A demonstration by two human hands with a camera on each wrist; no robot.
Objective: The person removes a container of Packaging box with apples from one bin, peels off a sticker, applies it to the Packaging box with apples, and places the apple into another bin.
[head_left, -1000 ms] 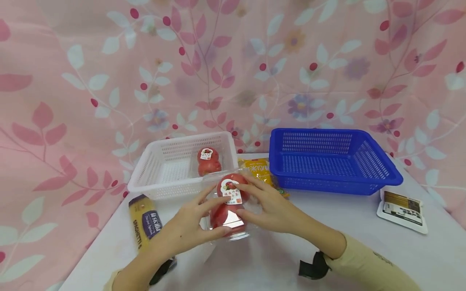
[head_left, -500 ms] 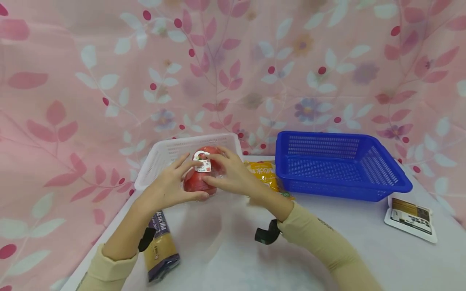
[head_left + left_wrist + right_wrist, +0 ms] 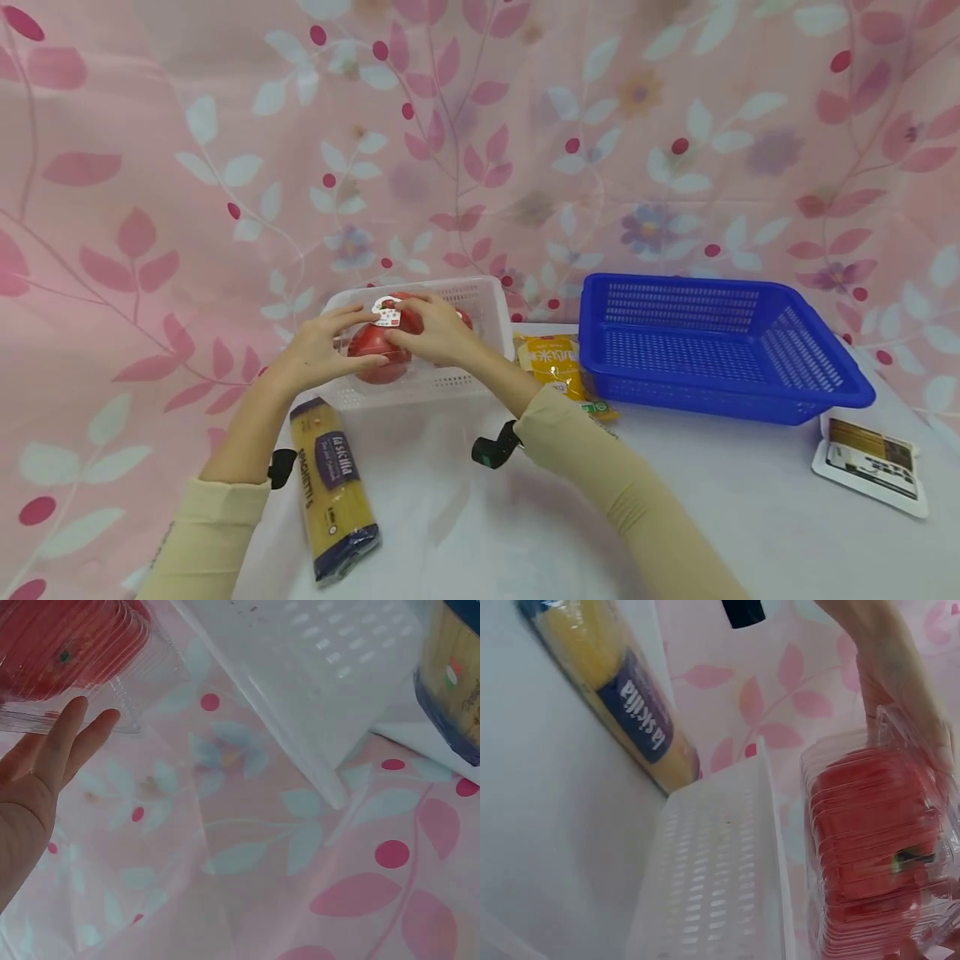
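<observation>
Both hands grip a clear plastic box of tomatoes [image 3: 381,365] above the white basket [image 3: 457,382]. My left hand [image 3: 311,352] holds its left side, and my right hand [image 3: 438,333] its right side and top. A white sticker is on the lid. In the right wrist view, the red tomatoes [image 3: 870,832] show through the ridged plastic, one with a green stem. The left wrist view shows fingers under the box edge. Behind my right hand, a second tomato pack [image 3: 464,317] in the basket is mostly hidden.
A blue basket [image 3: 712,400] stands to the right. Between the baskets lies a yellow food bag [image 3: 553,362]. A spaghetti pack [image 3: 333,483] lies front left, and a white flat packet [image 3: 870,462] far right. A floral cloth [image 3: 480,125] hangs behind the table.
Both hands have carried the tomato box away from me and to the left, from in front of the white basket to above it. The spaghetti pack has come into full view.
</observation>
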